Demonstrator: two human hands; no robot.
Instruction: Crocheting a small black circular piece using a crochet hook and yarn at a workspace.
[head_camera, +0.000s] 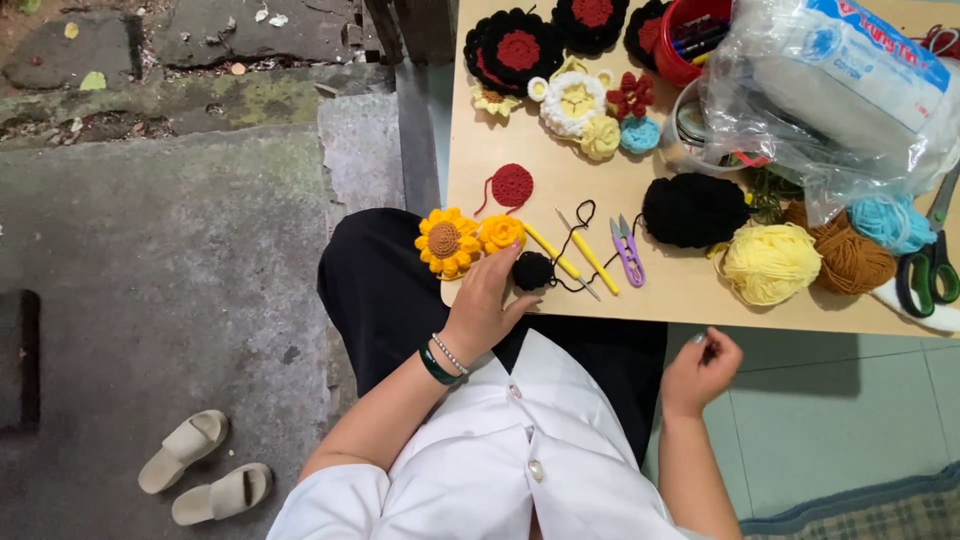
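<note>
My left hand (487, 305), with a green bangle and a bead bracelet at the wrist, lies on the front edge of the wooden table (680, 290). Its fingers are spread, touching a small orange crochet flower (500, 232), and its thumb is beside a small black crochet piece (533, 270). A yellow crochet sunflower (446, 243) sits just left of the fingers. My right hand (701, 371) hangs below the table edge with fingertips pinched together; I cannot make out anything in it. Two yellow crochet hooks (583, 258) and purple thread snips (628, 251) lie right of the black piece.
Black (694, 210), yellow (770, 263), brown (852, 256) and light blue (889, 222) yarn balls lie right. Green-handled scissors (930, 276), a bag of white stuffing (845, 85), a red cup (688, 45) and crochet flowers (572, 100) sit farther back. Beige sandals (200, 465) are on the concrete.
</note>
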